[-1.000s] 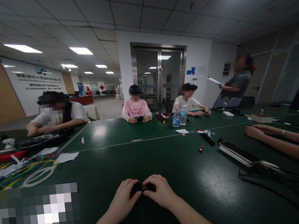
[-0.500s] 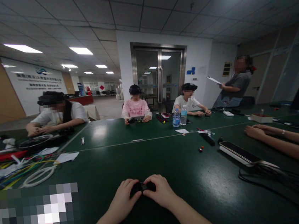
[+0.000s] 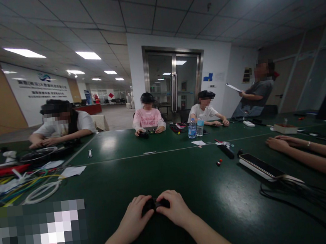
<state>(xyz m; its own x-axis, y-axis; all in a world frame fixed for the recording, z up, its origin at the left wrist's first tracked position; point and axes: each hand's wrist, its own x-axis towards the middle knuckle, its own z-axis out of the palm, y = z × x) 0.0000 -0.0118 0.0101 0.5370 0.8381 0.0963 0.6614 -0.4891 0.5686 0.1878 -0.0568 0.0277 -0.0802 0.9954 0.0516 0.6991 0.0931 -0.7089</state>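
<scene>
Both my hands meet over the dark green table, close to its near edge. Between them is a small black object, mostly covered by my fingers, so its kind does not show. My left hand curls around its left end, with the thumb along the near side. Around the right end my right hand is closed in the same way, thumb and fingertips pressed in. The two hands nearly touch at the object's middle.
Two water bottles stand farther back. On the right lie a phone on a white box, black cables and another person's forearms. Coiled wires and a paper sheet lie left. Several people sit or stand around.
My hands and the black object stay in nearly the same place. Across the table, the person in pink has lowered the dark thing in their hand slightly.
</scene>
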